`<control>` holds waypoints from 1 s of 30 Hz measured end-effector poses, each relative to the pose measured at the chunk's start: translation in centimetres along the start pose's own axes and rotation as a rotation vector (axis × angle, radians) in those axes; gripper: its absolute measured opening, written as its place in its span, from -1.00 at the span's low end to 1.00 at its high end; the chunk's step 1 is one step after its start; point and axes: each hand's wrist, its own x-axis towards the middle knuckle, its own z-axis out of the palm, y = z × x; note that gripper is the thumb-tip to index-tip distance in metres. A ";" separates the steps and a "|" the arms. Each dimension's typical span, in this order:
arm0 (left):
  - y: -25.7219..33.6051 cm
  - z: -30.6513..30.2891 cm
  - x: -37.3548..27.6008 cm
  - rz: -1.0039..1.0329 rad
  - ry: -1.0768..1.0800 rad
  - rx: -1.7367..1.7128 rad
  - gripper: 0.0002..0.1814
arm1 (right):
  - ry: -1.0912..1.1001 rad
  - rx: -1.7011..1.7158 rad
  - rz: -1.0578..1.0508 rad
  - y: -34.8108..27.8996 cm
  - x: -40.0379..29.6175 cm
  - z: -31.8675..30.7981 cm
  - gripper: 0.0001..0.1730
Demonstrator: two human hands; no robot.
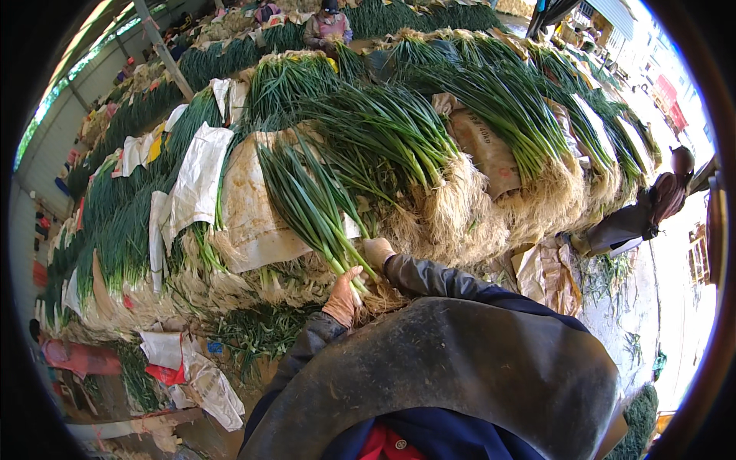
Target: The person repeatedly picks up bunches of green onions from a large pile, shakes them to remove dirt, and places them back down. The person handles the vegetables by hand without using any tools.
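Note:
A small bunch of green onions point(322, 218) lies slanted before me, its leaves pointing up and left, its roots close to my dark apron. My left hand point(342, 296), in a soiled glove, grips the pale stems just above the roots. At the right side of the bunch is my right hand point(377, 252), gloved too, with its fingers curled by a stem; what they hold is partly hidden. Beyond the hands, a stained woven sack point(259, 201) lies on the long pile. A thick bundle of green onions point(414, 149) with bushy roots rests to its right.
Rows of green onions with white sacks point(198, 172) stretch left and back. A person point(328, 29) sits across the pile; another person point(661, 201) stands at the right, and one more point(80, 356) is at the lower left. Crumpled brown sacking point(549, 276) and loose leaves point(259, 336) lie on the floor.

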 end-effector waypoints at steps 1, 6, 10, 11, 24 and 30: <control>-0.9 0.1 0.2 -0.030 -0.048 -0.050 -0.52 | -0.023 -0.158 -0.013 2.7 0.4 1.6 -0.77; -1.5 -1.0 -1.8 -0.122 0.022 -0.139 -0.59 | 0.080 -0.199 -0.026 8.3 0.9 4.9 -0.81; -1.9 -0.3 -0.5 -0.064 -0.125 -0.185 -0.49 | 0.039 0.942 0.354 -2.5 -3.0 2.0 -0.41; -3.2 -4.6 2.3 -0.135 -0.170 -0.225 -0.51 | -0.003 0.962 0.318 -2.3 -3.9 -0.7 -0.36; 5.0 3.8 3.1 -0.079 -0.476 -0.147 -0.58 | 0.704 -0.073 0.636 20.4 -4.5 -12.0 -0.79; 3.5 1.4 5.3 0.298 -0.088 -0.005 -0.64 | 0.373 0.534 0.574 10.0 -4.9 -12.0 -0.74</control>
